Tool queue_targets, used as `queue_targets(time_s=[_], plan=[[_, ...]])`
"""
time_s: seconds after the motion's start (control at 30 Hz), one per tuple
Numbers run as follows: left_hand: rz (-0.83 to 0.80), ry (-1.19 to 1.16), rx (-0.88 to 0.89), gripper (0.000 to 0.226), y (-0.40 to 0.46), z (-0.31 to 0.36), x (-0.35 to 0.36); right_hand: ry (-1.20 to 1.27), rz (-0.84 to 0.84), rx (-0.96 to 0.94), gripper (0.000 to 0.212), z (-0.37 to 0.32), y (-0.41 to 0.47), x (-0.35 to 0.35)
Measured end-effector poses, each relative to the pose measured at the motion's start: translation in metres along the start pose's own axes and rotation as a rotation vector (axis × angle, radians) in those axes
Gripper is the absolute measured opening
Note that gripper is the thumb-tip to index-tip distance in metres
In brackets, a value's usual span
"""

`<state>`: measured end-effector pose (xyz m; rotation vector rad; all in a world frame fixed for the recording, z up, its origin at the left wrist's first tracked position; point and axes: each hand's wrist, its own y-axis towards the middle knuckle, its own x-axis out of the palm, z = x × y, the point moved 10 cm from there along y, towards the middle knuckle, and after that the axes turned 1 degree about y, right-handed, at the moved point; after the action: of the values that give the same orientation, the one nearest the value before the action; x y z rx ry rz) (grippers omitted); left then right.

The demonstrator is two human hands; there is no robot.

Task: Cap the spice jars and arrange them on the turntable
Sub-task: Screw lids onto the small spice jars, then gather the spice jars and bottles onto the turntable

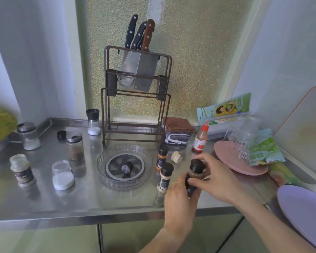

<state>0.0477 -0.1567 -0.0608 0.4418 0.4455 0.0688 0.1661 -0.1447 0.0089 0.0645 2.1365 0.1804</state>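
A dark brown spice jar (194, 175) with a black cap is held above the counter's front right. My left hand (179, 201) grips its lower body; my right hand (214, 177) curls round its cap and upper part. The clear turntable (124, 166) sits mid-counter with no jars on it. Right of it stand a capped orange jar (161, 157) and a capped beige jar (165, 177). On the left are an uncapped jar of white powder (63, 175), an uncapped dark-labelled jar (22, 170), a silver-lidded brown jar (74, 146), a shaker (28, 135) and a salt grinder (93, 121).
A loose black cap (61, 134) lies near the back left and a cream cap (176, 157) by the orange jar. A knife rack (136, 92) stands behind the turntable. A red-capped sauce bottle (200, 138), folded cloths (177, 131), a pink plate (226, 157) and a purple plate (305, 214) crowd the right.
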Motion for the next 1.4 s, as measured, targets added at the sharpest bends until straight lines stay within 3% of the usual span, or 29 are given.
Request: queue_targets(time_s=[0.13,0.37,0.6,0.77,0.87,0.97,1.07,1.17,1.27,1.4], plan=[[-0.113,0.072,-0.093,0.048,0.001,-0.016,0.034,-0.027,0.122,0.129,0.051,0.042,0.019,0.016],[-0.236,0.027,-0.188,0.054,0.005,-0.042,0.064,-0.071,0.106,0.183,0.039,0.069,0.038,0.041],[-0.291,0.019,-0.184,0.047,0.0,-0.036,0.022,-0.08,0.09,0.197,0.059,0.073,0.029,0.04],[-0.063,-0.101,-0.127,0.036,0.002,-0.035,-0.094,-0.057,0.214,0.09,0.067,0.065,0.032,0.032],[0.205,-0.024,-0.071,0.022,0.013,-0.041,-0.181,-0.169,0.246,0.009,0.06,-0.015,0.036,0.021],[0.404,0.183,-0.073,0.022,0.022,-0.062,-0.246,-0.277,0.265,-0.042,0.054,-0.075,0.045,0.012],[0.496,0.454,-0.116,0.037,0.027,-0.089,-0.286,-0.332,0.162,-0.039,0.053,-0.086,0.076,0.026],[0.444,0.623,-0.162,0.054,0.031,-0.122,-0.298,-0.455,-0.016,0.042,0.054,-0.06,0.117,0.047],[0.368,0.691,-0.242,0.065,0.035,-0.151,-0.297,-0.494,-0.138,0.139,0.049,-0.023,0.156,0.056],[0.289,0.667,-0.354,0.07,0.035,-0.18,-0.294,-0.368,-0.278,0.161,0.055,-0.008,0.18,0.07]])
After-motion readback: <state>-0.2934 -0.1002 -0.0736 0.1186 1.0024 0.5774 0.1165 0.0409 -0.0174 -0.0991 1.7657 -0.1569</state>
